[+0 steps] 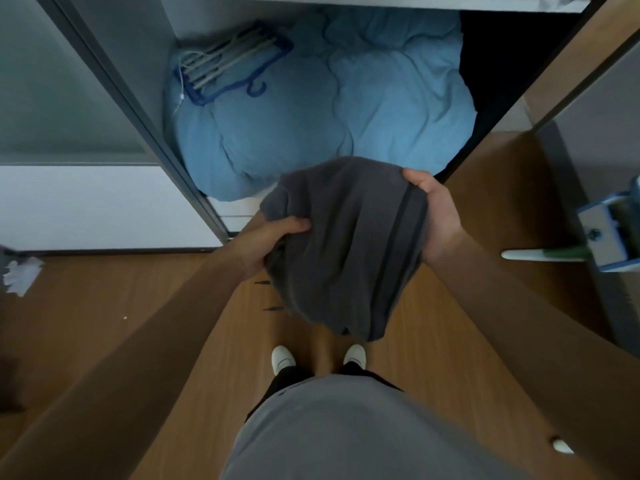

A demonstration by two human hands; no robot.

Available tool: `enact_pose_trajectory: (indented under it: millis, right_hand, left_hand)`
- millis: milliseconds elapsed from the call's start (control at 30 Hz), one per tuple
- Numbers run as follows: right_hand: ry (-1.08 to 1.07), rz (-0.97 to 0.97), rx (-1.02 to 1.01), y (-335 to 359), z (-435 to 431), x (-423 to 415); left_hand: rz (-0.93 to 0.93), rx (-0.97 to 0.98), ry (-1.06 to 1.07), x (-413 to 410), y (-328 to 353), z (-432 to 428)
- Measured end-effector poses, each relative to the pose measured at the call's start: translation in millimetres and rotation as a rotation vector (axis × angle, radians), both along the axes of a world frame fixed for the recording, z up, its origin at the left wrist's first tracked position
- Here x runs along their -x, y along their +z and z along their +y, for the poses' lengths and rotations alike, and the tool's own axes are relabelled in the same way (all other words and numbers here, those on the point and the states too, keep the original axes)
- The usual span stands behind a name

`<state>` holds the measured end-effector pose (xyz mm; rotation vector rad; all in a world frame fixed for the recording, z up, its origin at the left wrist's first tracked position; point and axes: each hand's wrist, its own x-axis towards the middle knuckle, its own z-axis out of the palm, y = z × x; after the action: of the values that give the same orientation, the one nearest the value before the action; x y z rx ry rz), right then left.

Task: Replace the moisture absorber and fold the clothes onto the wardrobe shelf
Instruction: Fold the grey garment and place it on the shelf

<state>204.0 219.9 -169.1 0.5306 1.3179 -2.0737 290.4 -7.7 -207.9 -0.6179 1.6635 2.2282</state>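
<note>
1. Nearest: the person stands on the wood floor point(138, 323), facing the open wardrobe.
2. Dark grey garment point(346, 244) is in mid-air before the body, above the floor. It is bunched, not yet folded, and sags toward the feet. Its long axis runs from near the body out toward the wardrobe.
3. Left hand point(273, 244): grip clamped on the garment's left edge, thumb on top, fingers hidden under the cloth.
4. Right hand point(438, 216): grip pinches the right edge by the dark seam, thumb on top.
5. Key relation: the garment spans between both grips, with the right hand slightly farther forward. The fold likely means bringing the two edges together.
6. Just beyond: blue duvet point(329, 109) on the wardrobe bottom, with a blue hanger point(228, 64) lying on its left part.
7. Farthest: shelf point(381, 1), ahead of and above both grips. No moisture absorber that I can identify.
</note>
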Motion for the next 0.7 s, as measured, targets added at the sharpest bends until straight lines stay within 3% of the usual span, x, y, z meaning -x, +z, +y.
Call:
enact_pose_trajectory:
  millis: [100, 167, 300, 367, 500, 567, 700]
  right_hand:
    - [0.094, 0.015, 0.006, 3.2, 5.3, 1.8]
    - [0.186, 0.092, -0.015, -0.1, 11.9, -2.6]
    - [0.491, 0.42, -0.233, -23.7, 16.2, -26.7]
    - [0.449, 0.533, -0.342, -35.6, 10.8, -35.3]
    - [0.148, 0.26, -0.131, -38.4, 2.3, -33.5]
    - [0.097, 0.162, -0.106, -33.1, 1.0, -27.7]
    - [0.13, 0.067, -0.09, -21.8, 1.9, -21.6]
  left_hand:
    - [-0.085, -0.112, 0.186, 3.9, 4.7, 6.3]
    - [-0.185, -0.194, 0.192, 4.5, 7.0, 6.9]
    - [-0.184, -0.245, 0.182, 8.9, 10.0, 4.6]
    - [-0.163, -0.262, 0.192, 10.5, 12.9, 2.8]
    - [0.017, -0.452, 0.276, 8.5, 11.3, -2.4]
    - [0.084, -0.537, 0.279, 3.5, 10.1, -7.4]
    - [0.053, -0.347, 0.046, 1.0, 9.7, -11.3]
